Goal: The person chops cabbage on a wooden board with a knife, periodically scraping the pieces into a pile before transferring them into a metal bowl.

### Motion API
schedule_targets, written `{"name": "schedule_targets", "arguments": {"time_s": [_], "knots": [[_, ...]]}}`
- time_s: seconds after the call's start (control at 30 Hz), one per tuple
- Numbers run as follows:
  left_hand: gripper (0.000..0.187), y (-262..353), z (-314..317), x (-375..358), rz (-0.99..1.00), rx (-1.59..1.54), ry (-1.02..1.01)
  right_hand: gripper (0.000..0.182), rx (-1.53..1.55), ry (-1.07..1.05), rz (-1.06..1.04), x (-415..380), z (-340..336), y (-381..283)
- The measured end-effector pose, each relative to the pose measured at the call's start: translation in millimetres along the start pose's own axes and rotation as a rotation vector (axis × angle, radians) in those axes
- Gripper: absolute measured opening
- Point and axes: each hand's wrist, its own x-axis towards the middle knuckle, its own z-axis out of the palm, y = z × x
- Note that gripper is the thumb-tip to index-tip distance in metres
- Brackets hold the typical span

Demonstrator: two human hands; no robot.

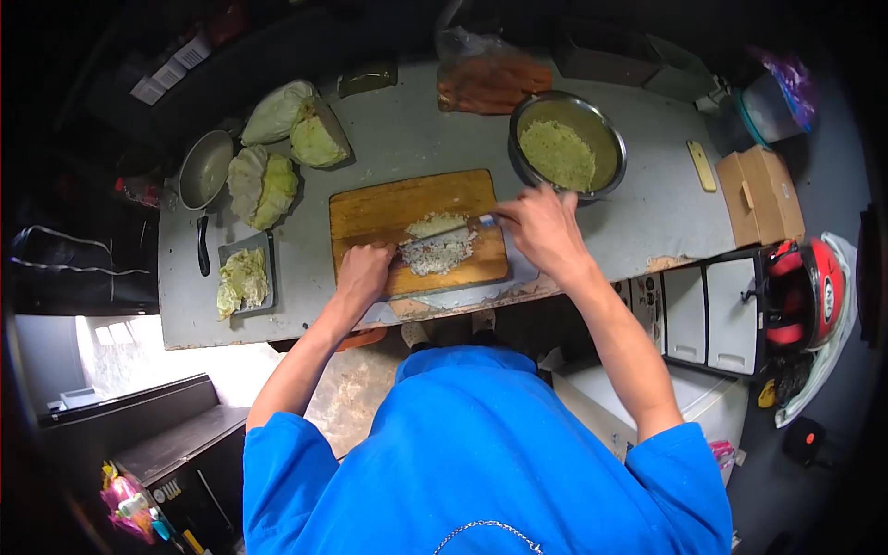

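Note:
A knife lies across a heap of finely chopped pale vegetable on the wooden cutting board. Its handle end is in my right hand, closed at the board's right edge. My left hand is closed at the other end of the blade, over the board's lower left; its fingers partly hide the tip. Just beyond my right hand stands a metal bowl holding chopped greenish-white vegetable.
Cabbage pieces and loose leaves lie at the back left, beside a pan. Cabbage scraps rest on a small tray. A bag of carrots lies behind the board; a cardboard box stands right.

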Motion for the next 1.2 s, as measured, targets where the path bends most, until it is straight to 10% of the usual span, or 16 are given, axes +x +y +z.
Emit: {"name": "schedule_targets", "arguments": {"time_s": [0.07,0.37,0.57,0.8,0.9,1.2], "knots": [[0.012,-0.4,1.7,1.0,0.014,0.022,0.033,0.024,0.511,-0.226,0.242,-12.4,63.7,43.2],[0.012,-1.3,-0.2,4.2,-0.009,0.038,-0.038,0.026,0.003,-0.083,0.069,5.2,-30.8,-20.2],[0.012,3.3,5.4,8.2,0.059,0.129,-0.01,0.024,0.478,-0.204,0.298,-24.4,54.0,33.4],[0.015,4.9,7.3,-7.0,0.03,0.062,0.001,0.023,0.121,-0.09,0.192,-10.6,-22.4,-19.8],[0.015,14.6,1.0,-3.4,0.038,0.105,0.04,0.022,0.692,-0.206,0.357,-32.0,64.1,36.6],[0.025,6.7,8.0,-9.2,0.012,0.054,0.031,0.019,0.115,-0.02,0.113,-14.6,-18.6,-14.7]]}}
